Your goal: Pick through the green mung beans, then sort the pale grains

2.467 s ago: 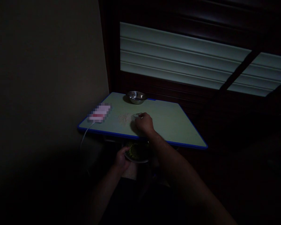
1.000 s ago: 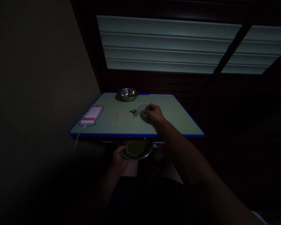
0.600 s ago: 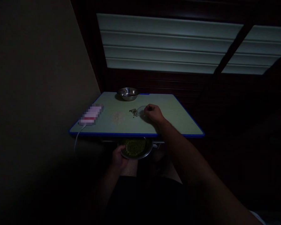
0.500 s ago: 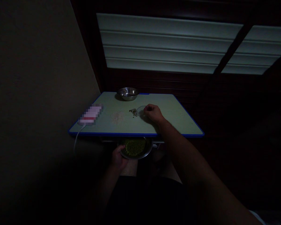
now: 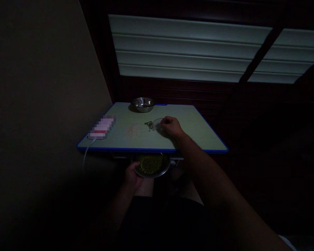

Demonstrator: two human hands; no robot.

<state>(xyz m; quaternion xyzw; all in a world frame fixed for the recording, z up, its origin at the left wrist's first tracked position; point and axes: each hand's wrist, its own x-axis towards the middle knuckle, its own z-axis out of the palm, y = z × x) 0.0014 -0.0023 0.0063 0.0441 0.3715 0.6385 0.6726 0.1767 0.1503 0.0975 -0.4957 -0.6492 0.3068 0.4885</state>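
In dim light, my left hand (image 5: 131,175) grips the rim of a steel bowl of green grains (image 5: 151,165), held below the near edge of a pale green table with a blue rim (image 5: 199,139). My right hand (image 5: 171,126) rests on the tabletop with its fingers curled on a small clear round dish (image 5: 157,122). Just left of that dish lies a small heap of dark bits (image 5: 149,125). Further left is a faint pale powdery patch (image 5: 131,130).
An empty steel bowl (image 5: 143,104) stands at the table's far edge. A pink-and-red blurred flat object (image 5: 101,128) with a white cable (image 5: 86,155) lies at the left corner. A wall runs along the left; a dark wooden shutter with pale slats (image 5: 188,48) is behind.
My right hand shifted from the pale patch rightward to the clear dish, and the dark heap appeared beside it. The view also swung. Over the last half second nothing visibly moved.
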